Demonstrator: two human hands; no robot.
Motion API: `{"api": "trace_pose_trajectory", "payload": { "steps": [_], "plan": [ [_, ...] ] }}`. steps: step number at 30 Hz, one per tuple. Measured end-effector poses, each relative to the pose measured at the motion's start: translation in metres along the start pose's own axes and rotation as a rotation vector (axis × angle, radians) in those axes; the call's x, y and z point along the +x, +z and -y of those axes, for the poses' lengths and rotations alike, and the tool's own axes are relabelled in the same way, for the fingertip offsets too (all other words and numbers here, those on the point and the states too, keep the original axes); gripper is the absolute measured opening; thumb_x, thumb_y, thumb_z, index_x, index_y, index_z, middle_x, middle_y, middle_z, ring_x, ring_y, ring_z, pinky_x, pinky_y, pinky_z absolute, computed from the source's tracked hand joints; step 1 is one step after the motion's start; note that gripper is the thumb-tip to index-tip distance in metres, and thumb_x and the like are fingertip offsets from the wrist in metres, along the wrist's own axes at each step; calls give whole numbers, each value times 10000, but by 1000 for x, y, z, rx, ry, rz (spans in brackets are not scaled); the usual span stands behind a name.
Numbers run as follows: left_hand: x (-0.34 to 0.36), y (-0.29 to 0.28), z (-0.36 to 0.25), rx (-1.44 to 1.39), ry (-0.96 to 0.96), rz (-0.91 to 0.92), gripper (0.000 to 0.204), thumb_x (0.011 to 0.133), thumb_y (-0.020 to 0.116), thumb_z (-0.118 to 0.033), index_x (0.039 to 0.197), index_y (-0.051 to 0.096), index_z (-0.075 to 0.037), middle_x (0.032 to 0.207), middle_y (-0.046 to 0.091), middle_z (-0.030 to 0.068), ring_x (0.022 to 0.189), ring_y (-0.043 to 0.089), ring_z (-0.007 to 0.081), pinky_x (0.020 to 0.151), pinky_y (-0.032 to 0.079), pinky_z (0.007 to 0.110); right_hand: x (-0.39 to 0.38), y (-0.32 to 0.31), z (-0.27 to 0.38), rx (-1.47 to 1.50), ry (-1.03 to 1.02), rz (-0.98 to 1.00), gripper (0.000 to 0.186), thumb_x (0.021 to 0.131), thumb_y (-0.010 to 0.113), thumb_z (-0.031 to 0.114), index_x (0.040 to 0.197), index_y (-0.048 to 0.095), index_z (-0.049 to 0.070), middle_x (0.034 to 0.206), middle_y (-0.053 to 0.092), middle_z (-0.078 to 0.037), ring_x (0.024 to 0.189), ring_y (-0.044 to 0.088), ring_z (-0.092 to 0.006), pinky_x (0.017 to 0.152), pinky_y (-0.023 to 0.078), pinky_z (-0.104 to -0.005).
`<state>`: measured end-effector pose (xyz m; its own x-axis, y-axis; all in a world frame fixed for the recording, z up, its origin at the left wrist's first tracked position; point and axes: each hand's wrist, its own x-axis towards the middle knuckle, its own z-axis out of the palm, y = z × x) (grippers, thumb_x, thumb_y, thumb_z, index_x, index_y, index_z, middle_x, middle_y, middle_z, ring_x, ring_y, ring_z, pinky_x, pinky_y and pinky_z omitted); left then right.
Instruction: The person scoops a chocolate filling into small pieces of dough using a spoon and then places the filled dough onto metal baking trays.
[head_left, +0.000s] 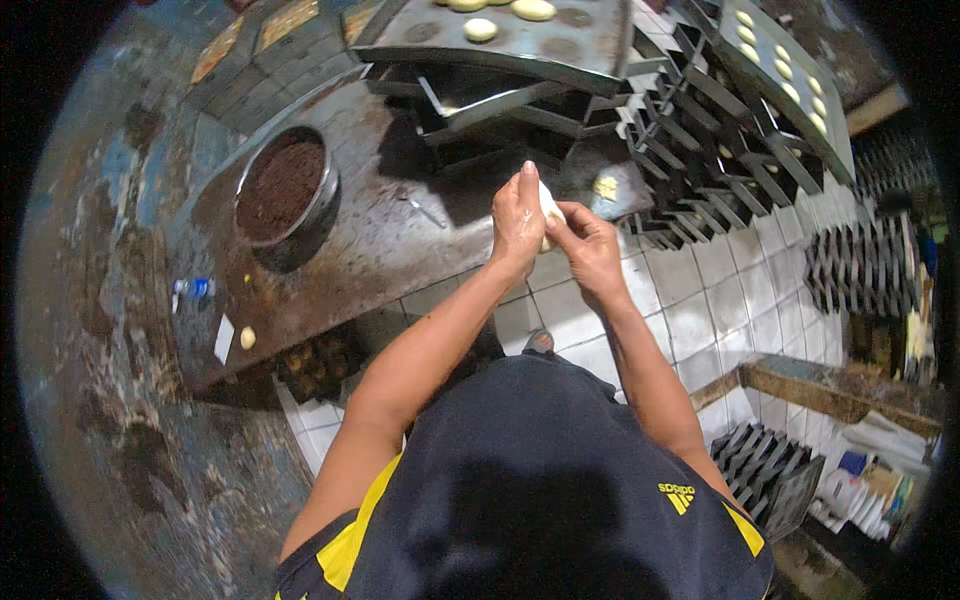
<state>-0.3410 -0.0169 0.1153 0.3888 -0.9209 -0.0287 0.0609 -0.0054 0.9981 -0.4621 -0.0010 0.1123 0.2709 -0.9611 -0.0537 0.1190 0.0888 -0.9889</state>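
Both hands are meeting above the worktop (380, 230), the left hand (517, 218) cupping a pale dough piece (549, 205) while the right hand (585, 243) is pinching its lower edge, probably shaping it. The bowl (285, 190) of dark filling is sitting within reach, left of them.

A person seen from above wears a dark navy short-sleeved sports shirt (540, 480) with bright yellow side panels and a small yellow logo on the chest. Both forearms are bare, as are the left hand (517, 222) and right hand (587, 247).
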Motion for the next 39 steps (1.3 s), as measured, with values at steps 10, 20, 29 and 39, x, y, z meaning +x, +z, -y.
{"api": "trace_pose_trajectory", "payload": {
  "steps": [10, 20, 29, 39],
  "plan": [
    [-53, -162, 47, -143, -307, -151, 697, 1020, 411, -624, 1454, 469, -82, 1234, 606, 97, 1111, 573, 210, 974, 469, 345, 2, 98, -13, -76, -101, 222, 233, 943, 722, 168, 1125, 699, 25, 1000, 730, -82, 908, 659, -142, 859, 511, -278],
    [-77, -264, 128, -419, -349, -131, 497, 940, 645, 1, 1412, 520, -96, 1224, 651, 25, 1156, 607, 143, 985, 478, 289, 115, 190, -166, -718, -453, 396, 159, 816, 692, 102, 943, 662, 11, 903, 651, -215, 864, 647, -447, 782, 527, -508],
    [1, -443, 69, -443, -343, -225, 602, 747, 789, 78, 1284, 563, -72, 1168, 676, 55, 1188, 624, 188, 1031, 478, 336, 199, 223, -283, -1573, -316, 584, 200, 883, 558, 79, 1045, 590, -34, 972, 660, -264, 852, 707, -401, 712, 591, -484],
    [36, -590, 45, -161, -155, -500, 568, 823, 772, 58, 1315, 511, -54, 1166, 633, 78, 1078, 686, 216, 965, 530, 341, 191, 398, -92, -891, 70, 779, 260, 1004, 560, 249, 995, 590, -9, 717, 598, -177, 611, 589, -271, 610, 471, -421]
  ]
}}
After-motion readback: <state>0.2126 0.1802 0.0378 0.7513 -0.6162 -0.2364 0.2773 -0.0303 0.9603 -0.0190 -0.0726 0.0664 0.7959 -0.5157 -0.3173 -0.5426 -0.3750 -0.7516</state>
